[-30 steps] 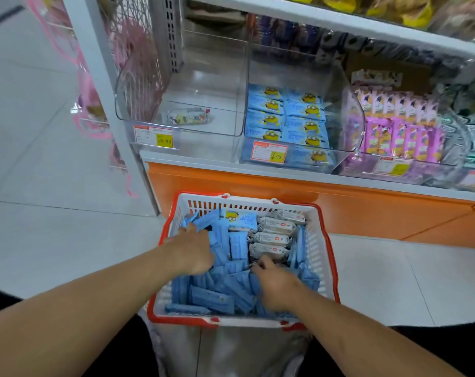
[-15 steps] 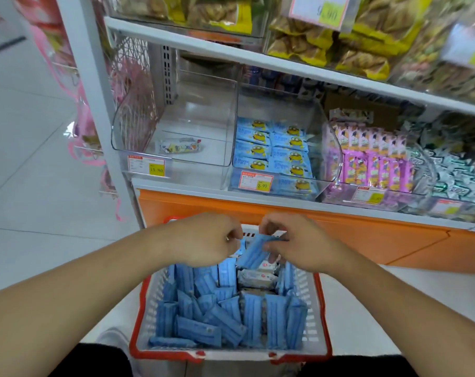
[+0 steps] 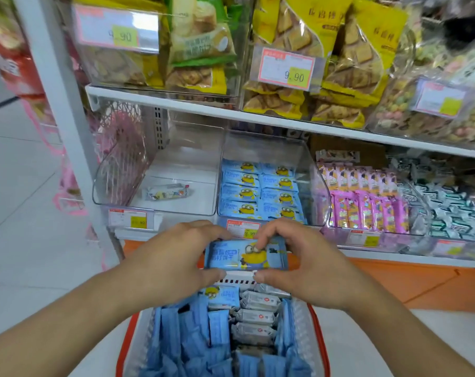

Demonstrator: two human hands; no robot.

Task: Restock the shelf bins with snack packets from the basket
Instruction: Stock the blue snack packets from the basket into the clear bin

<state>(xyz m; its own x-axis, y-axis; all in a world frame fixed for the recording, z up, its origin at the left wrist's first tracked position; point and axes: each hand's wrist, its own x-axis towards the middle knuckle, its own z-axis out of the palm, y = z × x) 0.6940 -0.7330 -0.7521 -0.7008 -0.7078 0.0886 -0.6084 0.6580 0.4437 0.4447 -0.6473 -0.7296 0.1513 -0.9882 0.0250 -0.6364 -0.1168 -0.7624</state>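
Two hands, left hand [image 3: 173, 257] and right hand [image 3: 301, 259], fingers curled around one blue packet [image 3: 245, 255]

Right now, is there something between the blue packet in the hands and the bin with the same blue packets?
Nothing visible blocks the way. Both the left hand and the right hand hold the blue packet in front of the clear bin and just below it. The bin's top is open, with room above the stacked packets.
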